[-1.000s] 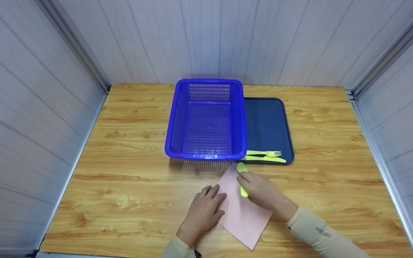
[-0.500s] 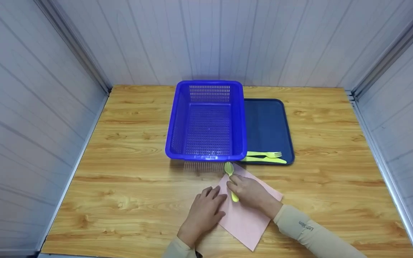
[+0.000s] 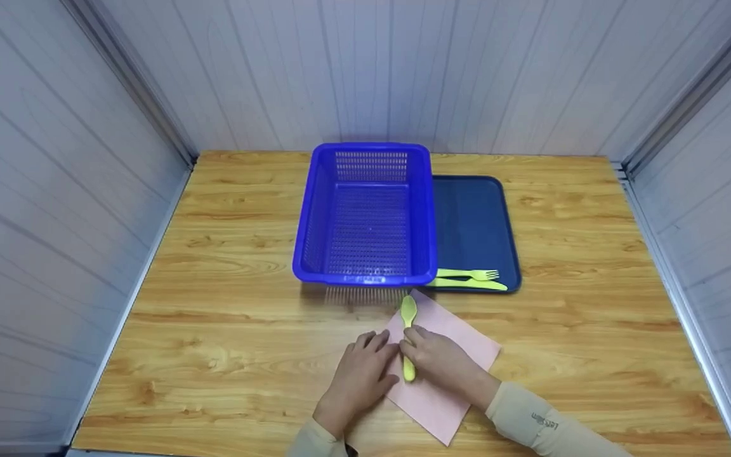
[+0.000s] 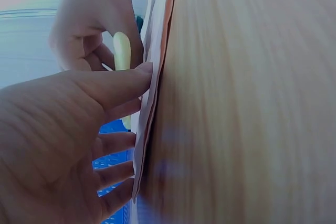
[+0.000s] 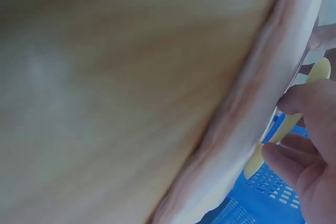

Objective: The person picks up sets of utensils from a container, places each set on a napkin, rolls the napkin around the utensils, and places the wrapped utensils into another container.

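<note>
A yellow spoon (image 3: pixel 408 310) lies along the middle of a pink sheet (image 3: pixel 430 406), its bowl toward the basket. My right hand (image 3: pixel 440 362) pinches the spoon's handle between thumb and fingers, as the right wrist view also shows on the spoon (image 5: pixel 287 128). On the left edge of the pink sheet rests my left hand (image 3: pixel 360 374), fingers spread and pressing it to the table. In the left wrist view the sheet (image 4: pixel 152 87) looks layered at its edge, with the left thumb and fingertips touching it.
A blue mesh basket (image 3: pixel 365 279) stands behind the sheet, overlapping a dark blue tray (image 3: pixel 470 222). On the tray's front edge lie a yellow fork (image 3: pixel 483 274) and a yellow knife (image 3: pixel 486 284). Panel walls surround the wooden table (image 3: pixel 232 317).
My right hand has carried the spoon left, then toward me, turning it nearly straight on the sheet. The sheet's right side is uncovered and lies flat. My left hand stays put.
</note>
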### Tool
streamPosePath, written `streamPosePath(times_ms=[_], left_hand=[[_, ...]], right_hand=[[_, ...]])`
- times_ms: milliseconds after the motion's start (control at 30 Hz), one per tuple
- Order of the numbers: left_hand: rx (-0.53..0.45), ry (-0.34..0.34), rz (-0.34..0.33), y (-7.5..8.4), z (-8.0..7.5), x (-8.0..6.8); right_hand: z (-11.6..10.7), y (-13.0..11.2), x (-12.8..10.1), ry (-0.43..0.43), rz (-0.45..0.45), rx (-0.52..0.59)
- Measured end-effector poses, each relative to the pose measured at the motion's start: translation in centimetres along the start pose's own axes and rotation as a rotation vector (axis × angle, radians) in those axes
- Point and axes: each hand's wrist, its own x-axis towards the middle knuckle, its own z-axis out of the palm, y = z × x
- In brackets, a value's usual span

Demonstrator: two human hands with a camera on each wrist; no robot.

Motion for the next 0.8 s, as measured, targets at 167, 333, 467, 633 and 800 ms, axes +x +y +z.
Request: streamPosePath(times_ms=[167,333,467,633,800], left_hand=[[0.004,-0.028,-0.02,0.0,0.0,0.1],[0.008,-0.016,-0.017,0.0,0.0,0.0],[0.003,-0.004,-0.015,-0.1,0.0,-0.1],[-0.011,0.022,0.001,-0.1,0.1,-0.1],[-0.031,0.045,-0.004,-0.1,0.2,0.0]], right_hand=[[-0.2,-0.3,-0.3,-0.022,0.027,0.087],[-1.1,-1.0,0.2,-0.039,0.262,0.243],[-1.6,-2.2,1.1,-0.05,0.528,0.343],[-1.6,-4.0,2.3,-0.085,0.673,0.296],[-1.3,-5.4,2.7,-0.064,0.685,0.222]])
